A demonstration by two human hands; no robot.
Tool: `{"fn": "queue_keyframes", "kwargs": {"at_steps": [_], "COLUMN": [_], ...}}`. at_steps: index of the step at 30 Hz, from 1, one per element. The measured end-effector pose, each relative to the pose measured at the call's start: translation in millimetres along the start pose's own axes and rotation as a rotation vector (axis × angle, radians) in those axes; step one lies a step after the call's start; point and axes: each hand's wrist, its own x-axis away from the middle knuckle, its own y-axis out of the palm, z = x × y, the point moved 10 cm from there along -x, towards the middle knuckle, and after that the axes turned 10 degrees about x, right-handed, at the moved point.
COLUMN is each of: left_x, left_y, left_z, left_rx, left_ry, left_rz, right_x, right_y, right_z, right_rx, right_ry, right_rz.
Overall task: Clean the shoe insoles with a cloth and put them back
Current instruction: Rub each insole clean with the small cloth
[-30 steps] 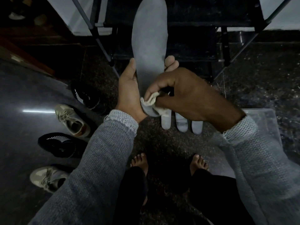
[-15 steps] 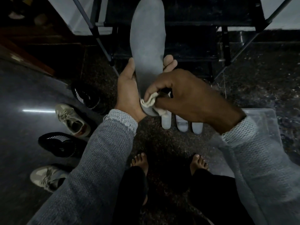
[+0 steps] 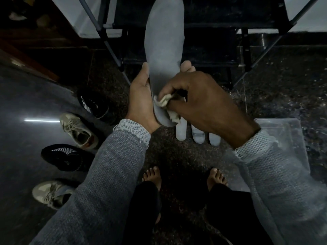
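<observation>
A long grey insole (image 3: 164,41) points away from me, heel end toward my body. My left hand (image 3: 141,99) grips it around its lower half, thumb on the left edge and fingertips showing on the right. My right hand (image 3: 203,103) is shut on a small pale cloth (image 3: 165,101), pressing it onto the insole's heel area. Three more pale insoles (image 3: 181,131) lie side by side on the floor below my right hand, mostly hidden by it.
Two beige sneakers (image 3: 77,129) and two black sneakers (image 3: 67,156) stand on the dark floor at left. A clear plastic box (image 3: 290,131) sits at right. A dark metal rack (image 3: 212,50) stands ahead. My bare feet (image 3: 153,175) are below.
The cloth in my right hand has slid slightly up the insole's heel area. The insole and left hand have barely shifted.
</observation>
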Motion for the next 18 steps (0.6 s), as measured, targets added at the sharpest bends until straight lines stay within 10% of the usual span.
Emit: {"fn": "queue_keyframes", "kwargs": {"at_steps": [4, 13, 18], "left_x": [-3, -10, -13], "left_y": [6, -6, -2], "left_z": [-5, 4, 2], "left_rx": [-0.074, 0.127, 0.132], "left_ry": [0.0, -0.006, -0.008], "left_rz": [-0.034, 0.002, 0.001], "right_x": [7, 7, -2], "right_y": [14, -13, 7], "right_z": [-4, 14, 0], "right_rx": [-0.064, 0.002, -0.084], "right_ry": [-0.043, 0.186, 0.007], "right_rz": [-0.278, 0.332, -0.068]}}
